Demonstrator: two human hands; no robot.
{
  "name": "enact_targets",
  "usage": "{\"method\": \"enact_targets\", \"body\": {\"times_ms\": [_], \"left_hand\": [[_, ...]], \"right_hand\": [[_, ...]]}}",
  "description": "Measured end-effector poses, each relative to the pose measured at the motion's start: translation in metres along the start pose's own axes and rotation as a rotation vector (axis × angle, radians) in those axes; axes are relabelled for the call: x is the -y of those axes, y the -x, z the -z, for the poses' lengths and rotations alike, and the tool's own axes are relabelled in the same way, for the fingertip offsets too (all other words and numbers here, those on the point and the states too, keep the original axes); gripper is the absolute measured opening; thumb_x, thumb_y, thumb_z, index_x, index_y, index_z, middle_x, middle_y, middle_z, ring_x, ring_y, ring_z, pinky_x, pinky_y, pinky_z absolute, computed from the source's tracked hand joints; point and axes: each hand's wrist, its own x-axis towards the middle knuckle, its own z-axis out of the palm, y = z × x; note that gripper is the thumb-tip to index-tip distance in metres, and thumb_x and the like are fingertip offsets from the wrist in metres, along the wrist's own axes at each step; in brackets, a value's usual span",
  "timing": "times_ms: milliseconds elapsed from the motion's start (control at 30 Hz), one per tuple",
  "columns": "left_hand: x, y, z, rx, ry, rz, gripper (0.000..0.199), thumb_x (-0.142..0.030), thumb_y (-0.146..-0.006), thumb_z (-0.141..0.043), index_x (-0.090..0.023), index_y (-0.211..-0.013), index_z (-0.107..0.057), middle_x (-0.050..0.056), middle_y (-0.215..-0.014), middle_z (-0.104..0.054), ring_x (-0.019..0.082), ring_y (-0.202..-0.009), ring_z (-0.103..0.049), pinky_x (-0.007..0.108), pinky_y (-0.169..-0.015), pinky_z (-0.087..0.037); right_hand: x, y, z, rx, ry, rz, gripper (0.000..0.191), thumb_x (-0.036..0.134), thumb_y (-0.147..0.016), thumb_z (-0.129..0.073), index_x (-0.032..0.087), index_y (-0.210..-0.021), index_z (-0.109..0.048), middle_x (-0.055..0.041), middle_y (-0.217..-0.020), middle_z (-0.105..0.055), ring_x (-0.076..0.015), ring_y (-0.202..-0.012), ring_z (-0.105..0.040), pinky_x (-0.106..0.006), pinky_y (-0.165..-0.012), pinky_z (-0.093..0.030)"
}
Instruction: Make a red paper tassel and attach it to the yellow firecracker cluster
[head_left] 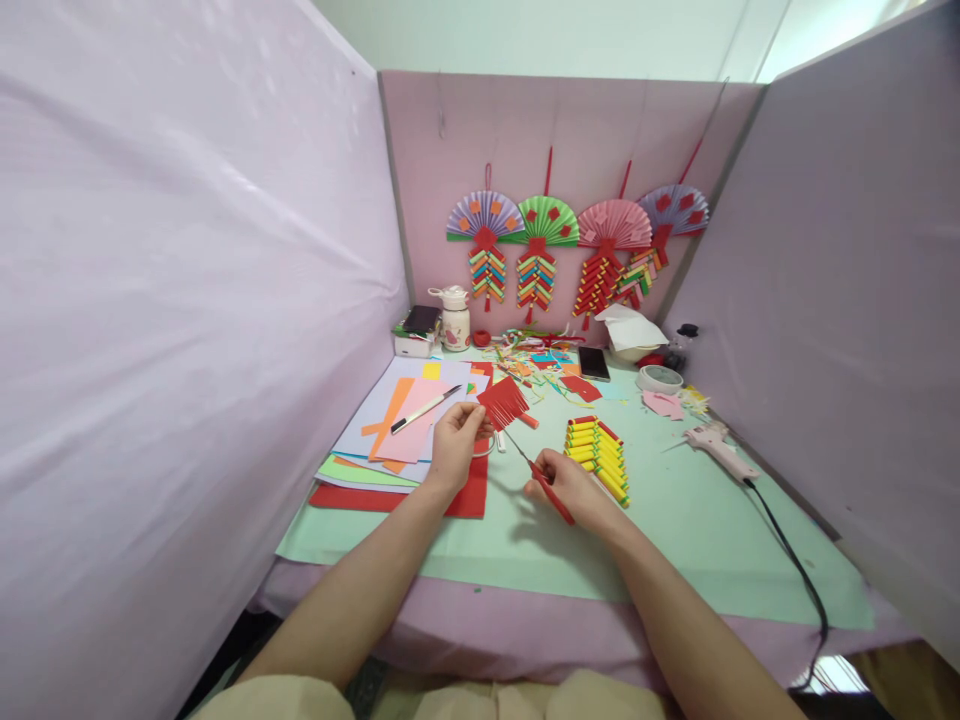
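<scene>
Pinched in my left hand (459,440) is a red paper piece (504,402) whose lower edge is cut into thin fringe strips. My right hand (568,488) grips red-handled scissors (553,494), their blades pointing up and left to just below the fringe. Right of the scissors lies a braid of yellow paper rolls (598,455) with green and red ends. Beneath and beside my left hand, a stack of coloured paper (367,420) carries a craft knife (425,409).
A glue gun (720,450) with a black cord lies at the right. Behind are paper scraps, a phone (594,364), a tape roll (660,379) and a bottle (455,320). Fan decorations (547,220) hang on the back panel. Cloth walls rise on both sides.
</scene>
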Motion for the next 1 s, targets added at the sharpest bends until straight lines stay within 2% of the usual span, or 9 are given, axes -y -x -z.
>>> {"method": "enact_targets", "body": {"times_ms": [200, 367, 800, 1000], "left_hand": [[-0.0016, 0.0011, -0.0014, 0.001, -0.014, -0.005, 0.024, -0.038, -0.074, -0.068, -0.015, -0.079, -0.061, 0.0, -0.068, -0.06, 0.011, -0.064, -0.057, 0.023, -0.062, -0.049], [-0.0024, 0.0016, -0.0022, -0.002, -0.018, 0.001, 0.024, -0.038, -0.074, -0.068, -0.015, -0.078, -0.061, -0.001, -0.067, -0.06, 0.011, -0.062, -0.058, 0.023, -0.061, -0.048], [-0.0012, 0.0018, -0.0012, -0.023, -0.133, -0.1, 0.021, -0.036, -0.078, -0.063, -0.015, -0.079, -0.06, 0.0, -0.068, -0.06, 0.013, -0.065, -0.059, 0.026, -0.065, -0.051], [-0.0018, 0.0021, -0.0023, -0.041, -0.124, -0.089, 0.021, -0.036, -0.077, -0.063, -0.015, -0.078, -0.06, 0.0, -0.068, -0.059, 0.012, -0.063, -0.058, 0.026, -0.064, -0.051]], "right_hand": [[-0.0056, -0.0015, -0.002, 0.037, -0.021, 0.048, 0.026, 0.042, -0.071, -0.06, 0.021, -0.073, -0.045, 0.0053, -0.065, -0.052, -0.0102, -0.058, -0.044, -0.021, -0.05, -0.031], [-0.0072, -0.0023, -0.0037, 0.023, -0.038, 0.036, 0.026, 0.041, -0.071, -0.06, 0.021, -0.073, -0.044, 0.0056, -0.064, -0.052, -0.01, -0.058, -0.044, -0.021, -0.05, -0.031], [-0.0089, -0.0031, -0.0045, 0.022, -0.035, 0.029, 0.027, 0.044, -0.071, -0.061, 0.021, -0.073, -0.046, 0.0048, -0.066, -0.053, -0.0106, -0.059, -0.045, -0.022, -0.051, -0.031], [-0.0057, -0.0012, -0.003, 0.029, -0.023, 0.007, 0.027, 0.044, -0.07, -0.061, 0.021, -0.074, -0.046, 0.0044, -0.067, -0.055, -0.0108, -0.059, -0.046, -0.021, -0.05, -0.031]]}}
